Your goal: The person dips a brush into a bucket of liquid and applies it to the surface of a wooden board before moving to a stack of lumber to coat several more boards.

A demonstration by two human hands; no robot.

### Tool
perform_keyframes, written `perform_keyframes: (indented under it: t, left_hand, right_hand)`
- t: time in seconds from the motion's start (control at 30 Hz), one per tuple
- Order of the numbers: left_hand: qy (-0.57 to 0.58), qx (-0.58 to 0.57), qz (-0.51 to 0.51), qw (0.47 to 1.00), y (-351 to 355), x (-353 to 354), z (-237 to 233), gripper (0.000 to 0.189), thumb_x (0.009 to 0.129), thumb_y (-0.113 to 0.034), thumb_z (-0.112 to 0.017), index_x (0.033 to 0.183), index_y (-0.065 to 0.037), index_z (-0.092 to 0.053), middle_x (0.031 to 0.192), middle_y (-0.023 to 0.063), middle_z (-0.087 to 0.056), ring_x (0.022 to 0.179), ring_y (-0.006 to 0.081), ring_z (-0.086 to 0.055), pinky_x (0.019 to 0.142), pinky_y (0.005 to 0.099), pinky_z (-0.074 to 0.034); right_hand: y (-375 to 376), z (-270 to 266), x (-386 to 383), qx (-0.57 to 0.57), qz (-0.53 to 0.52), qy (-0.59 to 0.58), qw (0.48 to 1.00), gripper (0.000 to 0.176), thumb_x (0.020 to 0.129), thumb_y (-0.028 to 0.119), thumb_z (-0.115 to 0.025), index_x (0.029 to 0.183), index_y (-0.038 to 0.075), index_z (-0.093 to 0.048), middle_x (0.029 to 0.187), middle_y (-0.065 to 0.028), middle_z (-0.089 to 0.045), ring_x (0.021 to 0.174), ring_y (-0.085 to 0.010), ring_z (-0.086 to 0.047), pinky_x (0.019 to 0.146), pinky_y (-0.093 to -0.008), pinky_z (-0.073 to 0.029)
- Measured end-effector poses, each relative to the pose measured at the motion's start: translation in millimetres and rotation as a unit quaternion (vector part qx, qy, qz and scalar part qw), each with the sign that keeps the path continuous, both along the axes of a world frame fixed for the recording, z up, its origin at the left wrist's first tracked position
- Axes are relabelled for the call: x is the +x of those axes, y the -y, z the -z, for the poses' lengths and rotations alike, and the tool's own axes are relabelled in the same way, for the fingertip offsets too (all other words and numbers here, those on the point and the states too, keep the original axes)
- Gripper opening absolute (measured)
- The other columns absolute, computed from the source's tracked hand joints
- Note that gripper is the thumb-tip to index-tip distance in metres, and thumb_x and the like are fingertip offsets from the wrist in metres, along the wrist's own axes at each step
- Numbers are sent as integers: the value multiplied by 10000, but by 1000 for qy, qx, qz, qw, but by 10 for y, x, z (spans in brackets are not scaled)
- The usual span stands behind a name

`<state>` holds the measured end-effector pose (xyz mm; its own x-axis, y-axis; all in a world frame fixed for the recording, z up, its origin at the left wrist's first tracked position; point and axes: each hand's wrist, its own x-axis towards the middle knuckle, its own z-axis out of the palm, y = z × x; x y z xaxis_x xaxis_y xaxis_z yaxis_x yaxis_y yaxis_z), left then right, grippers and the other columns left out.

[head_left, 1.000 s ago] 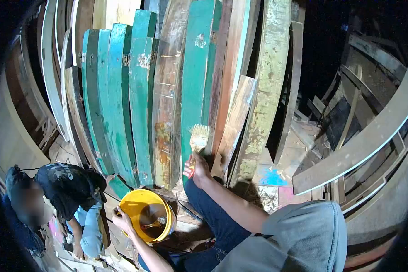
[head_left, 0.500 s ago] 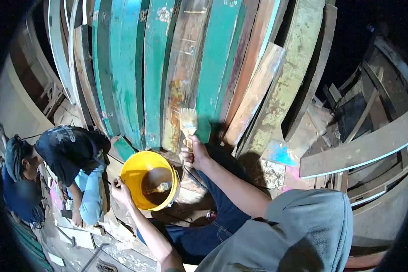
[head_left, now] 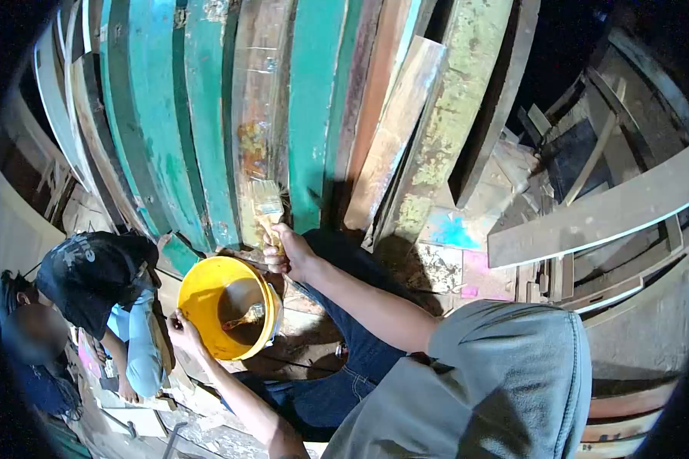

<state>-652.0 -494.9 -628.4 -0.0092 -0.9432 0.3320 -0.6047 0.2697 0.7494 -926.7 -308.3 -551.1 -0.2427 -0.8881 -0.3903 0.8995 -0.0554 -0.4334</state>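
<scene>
My right hand (head_left: 289, 252) is closed round the handle of a flat paintbrush (head_left: 268, 200), its pale bristles pointing up in front of the standing boards. My left hand (head_left: 187, 333) grips the left rim of a yellow bucket (head_left: 199, 294), thumb and fingers pinched over the edge. The bucket is tilted toward me between my legs. Inside it is some brownish liquid, and a second paintbrush (head_left: 246, 316) rests there with bristles toward the right. The brush in my right hand is above and to the right of the bucket, apart from it.
Tall green boards (head_left: 207, 145) and a yellowish worn plank (head_left: 444, 115) stand upright ahead. A shorter wooden board (head_left: 396, 130) leans among them. At left, a crouching person in a black shirt (head_left: 92, 275) works beside another person. Curved planks (head_left: 589, 222) and scraps are piled on the right.
The view has shifted, so boards and bucket appear farther left. My right hand and its brush are slightly closer to the bucket. My left hand stays on the rim.
</scene>
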Motion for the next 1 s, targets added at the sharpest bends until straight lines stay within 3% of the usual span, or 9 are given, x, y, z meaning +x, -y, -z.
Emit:
perform_keyframes:
  t: [0.37, 0.4, 0.53, 0.63, 1.0]
  left_hand:
    - [-24, 30, 9, 999, 36, -2, 45, 254, 865, -231, -596, 861, 23, -618, 732, 144, -627, 649, 250, -579, 624, 357, -456]
    - [31, 15, 6, 999, 52, 9, 41, 262, 865, -239, -597, 863, 23, -621, 733, 149, -627, 640, 254, -578, 617, 359, -455]
    - [42, -21, 5, 999, 28, -31, 6, 251, 872, -232, -588, 855, 16, -625, 722, 154, -623, 626, 256, -578, 600, 363, -451]
    - [42, -5, 5, 999, -41, -47, -68, 253, 870, -233, -589, 857, 17, -625, 728, 151, -624, 624, 253, -563, 607, 363, -449]
    - [22, 1, 3, 1000, -103, 7, -81, 286, 865, -257, -599, 838, 28, -610, 743, 148, -630, 644, 258, -583, 629, 361, -464]
  right_hand:
    - [-26, 3, -43, -27, -27, 50, 998, 332, 890, 443, -386, 731, 152, -407, 515, 61, -332, 362, -72, -207, 337, -241, -171]
    - [-18, -13, -46, -9, -18, 47, 999, 331, 891, 429, -379, 716, 149, -406, 513, 58, -333, 358, -70, -209, 325, -240, -166]
    - [-42, -20, -60, -46, -23, 78, 996, 254, 904, 380, -360, 790, 163, -423, 532, 54, -349, 347, -66, -262, 306, -221, -218]
    - [-29, -18, -62, -41, -24, 73, 996, 319, 878, 419, -395, 709, 150, -427, 512, 56, -335, 346, -70, -233, 300, -235, -216]
    - [18, 17, -28, -44, -28, 108, 993, 301, 893, 423, -364, 754, 157, -385, 511, 59, -341, 340, -64, -250, 291, -229, -214]
